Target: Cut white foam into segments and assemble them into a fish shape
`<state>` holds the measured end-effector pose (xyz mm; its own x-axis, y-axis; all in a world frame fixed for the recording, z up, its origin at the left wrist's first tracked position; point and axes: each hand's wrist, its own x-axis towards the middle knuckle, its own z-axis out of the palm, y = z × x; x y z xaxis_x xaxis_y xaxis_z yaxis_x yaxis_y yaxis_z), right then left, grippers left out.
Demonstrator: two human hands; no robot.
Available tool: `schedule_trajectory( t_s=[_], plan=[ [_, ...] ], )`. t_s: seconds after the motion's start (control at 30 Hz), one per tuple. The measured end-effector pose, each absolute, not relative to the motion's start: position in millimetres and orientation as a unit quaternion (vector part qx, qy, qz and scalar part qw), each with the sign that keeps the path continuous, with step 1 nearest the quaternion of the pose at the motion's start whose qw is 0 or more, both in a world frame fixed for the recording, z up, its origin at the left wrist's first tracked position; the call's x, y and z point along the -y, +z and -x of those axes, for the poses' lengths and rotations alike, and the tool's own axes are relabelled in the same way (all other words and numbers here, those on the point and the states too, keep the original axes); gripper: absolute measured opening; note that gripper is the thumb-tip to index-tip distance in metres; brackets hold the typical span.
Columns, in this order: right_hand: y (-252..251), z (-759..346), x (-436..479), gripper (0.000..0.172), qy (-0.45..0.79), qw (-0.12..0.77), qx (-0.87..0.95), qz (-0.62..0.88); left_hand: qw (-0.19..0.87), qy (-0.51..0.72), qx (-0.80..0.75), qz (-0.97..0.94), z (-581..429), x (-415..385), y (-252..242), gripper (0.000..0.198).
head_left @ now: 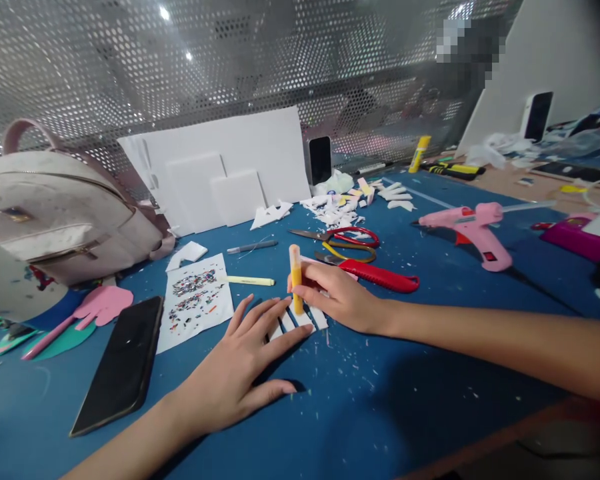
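Note:
Held upright in my right hand [340, 293] is a yellow-orange marker [297, 277], its lower end down at several white strips [317, 317] on the blue table [370, 413]. Thumb and fingers are closed round the marker. My left hand [245, 357] lies flat with its fingers spread, and the fingertips rest on the strips, partly covering them. A pale yellow pen [250, 281] lies beyond the left fingers. Close past my right hand lie a red utility knife [387, 277] and red-handled scissors [355, 235]; a yellow-handled tool [350, 253] lies between them.
On the left are a black phone [123, 363], a speckled paper [197, 297] and a white backpack [60, 213]. White boards [270, 133] lean at the back, near white scraps [335, 212]. A pink glue gun [473, 230] lies to the right, a glue stick [420, 153] behind it.

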<state>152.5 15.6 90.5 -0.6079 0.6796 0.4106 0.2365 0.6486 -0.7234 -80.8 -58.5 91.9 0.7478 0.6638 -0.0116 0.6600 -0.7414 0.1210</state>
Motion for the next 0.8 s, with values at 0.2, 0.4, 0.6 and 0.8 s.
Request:
schedule_trajectory(
  t_s=[0.2, 0.4, 0.6, 0.8],
  plan=[
    [87.5, -152.9, -17.9, 0.031, 0.311, 0.341, 0.844, 0.272, 0.059, 0.025, -0.351, -0.934, 80.3, 58.1, 93.2, 0.068],
    [89.6, -152.8, -17.1, 0.029, 0.307, 0.344, 0.846, 0.267, 0.056, 0.03, -0.353, -0.934, 81.2, 59.0, 92.1, 0.068],
    [88.7, -153.0, -17.2, 0.022, 0.312, 0.343, 0.847, 0.259, 0.06, 0.028, -0.354, -0.933, 81.7, 59.6, 93.7, 0.069],
    [88.6, -152.8, -17.5, 0.021, 0.313, 0.342, 0.847, 0.261, 0.062, 0.029, -0.349, -0.935, 81.1, 58.6, 93.3, 0.068]
  ],
)
